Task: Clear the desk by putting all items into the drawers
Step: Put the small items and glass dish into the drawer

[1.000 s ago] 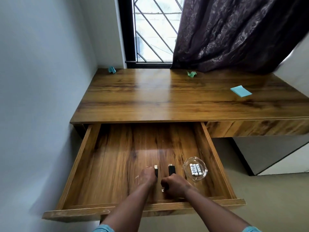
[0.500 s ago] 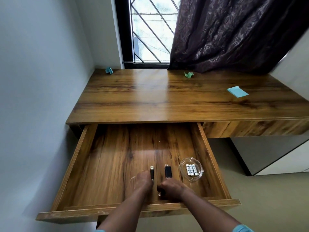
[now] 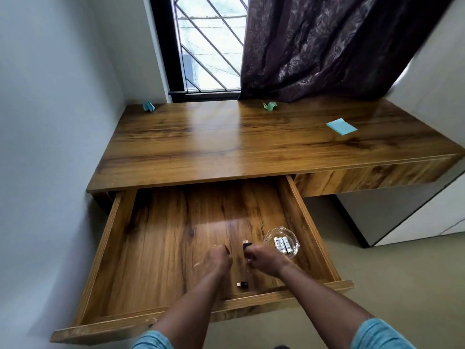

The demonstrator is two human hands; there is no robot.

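Partly done: down in open drawer (image 3: 163, 248), right hand (image 3: 266, 259) pinching black stick (image 3: 247, 246), left hand (image 3: 219, 258) curled, grip unreadable; second stick (image 3: 242, 284) between wrists, battery dish (image 3: 293, 253) just right; notepad (image 3: 341, 126), green scrap (image 3: 269, 106), teal scrap (image 3: 148, 107) far ahead on desk (image 3: 226, 147), left to clear.

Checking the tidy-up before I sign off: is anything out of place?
Yes: a blue note pad, a green paper scrap and a teal paper scrap lie on the desk top, not in the open drawer.
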